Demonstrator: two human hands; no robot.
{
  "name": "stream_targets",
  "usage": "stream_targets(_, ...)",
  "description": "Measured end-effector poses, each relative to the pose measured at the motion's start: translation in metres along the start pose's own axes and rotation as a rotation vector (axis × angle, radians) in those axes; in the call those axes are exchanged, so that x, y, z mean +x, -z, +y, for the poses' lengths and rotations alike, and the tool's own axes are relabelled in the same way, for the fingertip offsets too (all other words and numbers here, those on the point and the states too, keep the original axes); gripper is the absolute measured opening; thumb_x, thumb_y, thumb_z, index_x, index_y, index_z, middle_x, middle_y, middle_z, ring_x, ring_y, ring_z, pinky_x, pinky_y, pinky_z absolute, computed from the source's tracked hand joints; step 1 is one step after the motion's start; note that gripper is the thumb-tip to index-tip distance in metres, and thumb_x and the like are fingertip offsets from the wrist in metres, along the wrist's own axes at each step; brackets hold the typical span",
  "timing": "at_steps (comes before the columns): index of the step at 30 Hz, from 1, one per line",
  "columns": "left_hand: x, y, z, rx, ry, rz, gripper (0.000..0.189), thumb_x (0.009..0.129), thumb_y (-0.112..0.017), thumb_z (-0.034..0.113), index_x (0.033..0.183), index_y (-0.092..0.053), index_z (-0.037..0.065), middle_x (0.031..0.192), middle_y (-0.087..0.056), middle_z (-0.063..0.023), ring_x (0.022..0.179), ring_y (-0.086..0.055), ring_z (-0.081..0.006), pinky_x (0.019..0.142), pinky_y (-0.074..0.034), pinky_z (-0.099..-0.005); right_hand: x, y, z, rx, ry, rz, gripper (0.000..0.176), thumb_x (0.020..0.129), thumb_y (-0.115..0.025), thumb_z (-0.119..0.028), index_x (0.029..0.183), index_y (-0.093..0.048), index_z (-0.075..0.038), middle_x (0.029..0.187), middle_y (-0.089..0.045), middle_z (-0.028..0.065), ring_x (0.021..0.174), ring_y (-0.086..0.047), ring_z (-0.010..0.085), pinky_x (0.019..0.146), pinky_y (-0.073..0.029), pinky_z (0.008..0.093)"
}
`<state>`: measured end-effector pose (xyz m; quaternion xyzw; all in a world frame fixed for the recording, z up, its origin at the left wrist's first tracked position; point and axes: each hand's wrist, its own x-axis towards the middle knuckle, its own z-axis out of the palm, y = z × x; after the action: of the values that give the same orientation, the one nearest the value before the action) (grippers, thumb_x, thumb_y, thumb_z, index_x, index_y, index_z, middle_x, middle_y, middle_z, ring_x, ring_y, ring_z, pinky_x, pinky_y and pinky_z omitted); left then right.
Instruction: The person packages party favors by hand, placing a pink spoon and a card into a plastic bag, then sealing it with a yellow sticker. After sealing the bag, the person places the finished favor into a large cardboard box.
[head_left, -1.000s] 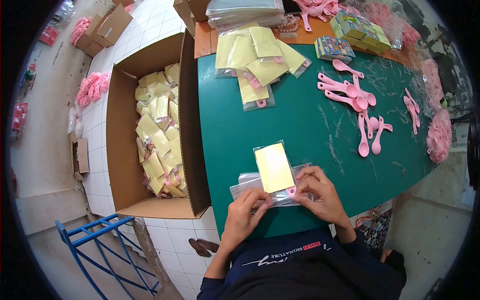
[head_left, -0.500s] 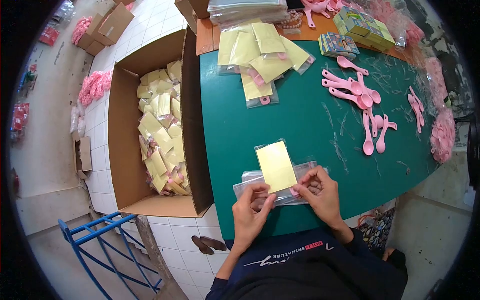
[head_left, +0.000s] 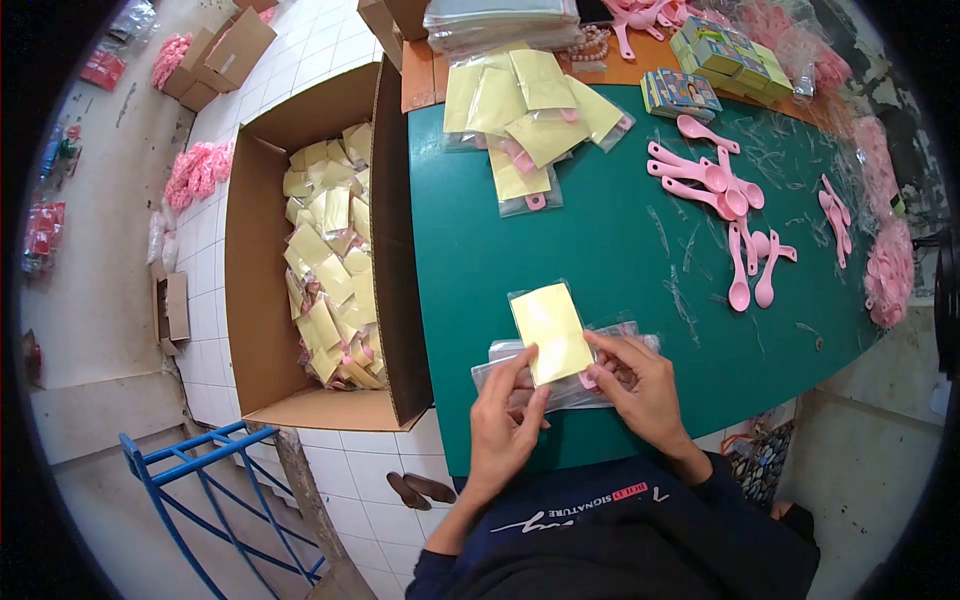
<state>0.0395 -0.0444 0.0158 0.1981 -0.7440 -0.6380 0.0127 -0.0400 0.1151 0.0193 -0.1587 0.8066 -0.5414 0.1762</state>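
Observation:
A clear plastic bag with a yellow card (head_left: 553, 330) inside lies between my hands, tilted slightly. A bit of pink spoon handle (head_left: 587, 381) shows at its lower right corner. My left hand (head_left: 508, 415) grips the bag's lower left edge, index finger reaching up along the card. On the opposite side my right hand (head_left: 642, 388) pinches the lower right edge, by the pink handle. Beneath both hands is a stack of empty clear plastic bags (head_left: 500, 352) on the green tabletop (head_left: 590, 255).
Loose pink measuring spoons (head_left: 735, 190) lie to the right, near plastic scraps. Filled bags with yellow cards (head_left: 520, 115) are piled at the back. Small printed boxes (head_left: 680, 93) stand behind the spoons. A large cardboard box (head_left: 262, 270) of filled bags stands at the left.
Fingers of both hands have moved up along the card's sides, and the card now looks slightly bent and shinier. The whole view has shifted a little.

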Motion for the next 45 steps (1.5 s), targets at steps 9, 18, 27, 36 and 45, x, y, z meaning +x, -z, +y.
stream_targets(9,0.109,0.034,0.045,0.648,-0.608,0.126,0.047,0.081,-0.067,0.015,0.121,-0.047,0.001,0.113,-0.051,-0.0166,0.088,-0.060,-0.0265,0.073,-0.051,-0.0349,0.062,0.111,-0.006,-0.676,0.165,0.314,0.034,0.084,-0.061,-0.019,0.114,-0.057,-0.005,0.114,-0.057,0.0153,0.094,-0.058,0.0309,0.080,-0.047,0.0372)
stream_targets(18,0.079,-0.019,-0.005,0.503,-0.522,-0.326,0.028,0.074,-0.070,0.009,0.098,-0.058,0.005,0.079,-0.052,-0.0092,0.072,-0.057,-0.0239,0.065,-0.047,-0.0330,0.046,0.144,0.073,-1.049,-0.173,0.486,0.024,0.087,-0.055,-0.018,0.104,-0.057,-0.001,0.098,-0.058,0.0187,0.091,-0.055,0.0365,0.074,-0.046,0.0460)
stream_targets(27,0.074,0.004,0.013,0.349,-0.397,-0.434,0.017,0.077,-0.066,0.008,0.092,-0.061,0.004,0.079,-0.054,-0.0066,0.074,-0.057,-0.0181,0.067,-0.047,-0.0298,0.043,0.160,0.064,-0.812,0.081,0.553,0.025,0.083,-0.056,-0.009,0.106,-0.055,0.000,0.098,-0.059,0.0187,0.086,-0.058,0.0358,0.076,-0.045,0.0399)
stream_targets(36,0.073,0.014,0.001,-0.261,0.000,-0.503,0.014,0.088,-0.061,0.011,0.094,-0.056,-0.001,0.087,-0.066,-0.0070,0.084,-0.063,-0.0112,0.074,-0.050,-0.0251,0.038,0.113,-0.025,-0.153,0.011,0.641,0.040,0.091,-0.051,-0.007,0.131,-0.042,-0.008,0.083,-0.058,0.0082,0.063,-0.056,0.0103,0.058,-0.047,0.0227)
stream_targets(45,0.066,0.016,0.005,-0.364,0.056,-0.483,0.013,0.087,-0.061,0.006,0.096,-0.055,-0.002,0.090,-0.067,-0.0094,0.086,-0.063,-0.0119,0.076,-0.051,-0.0241,0.046,0.085,-0.010,-0.389,0.125,0.632,0.014,0.092,-0.048,-0.004,0.105,-0.048,-0.002,0.077,-0.061,0.0116,0.070,-0.064,0.0205,0.062,-0.049,0.0307)
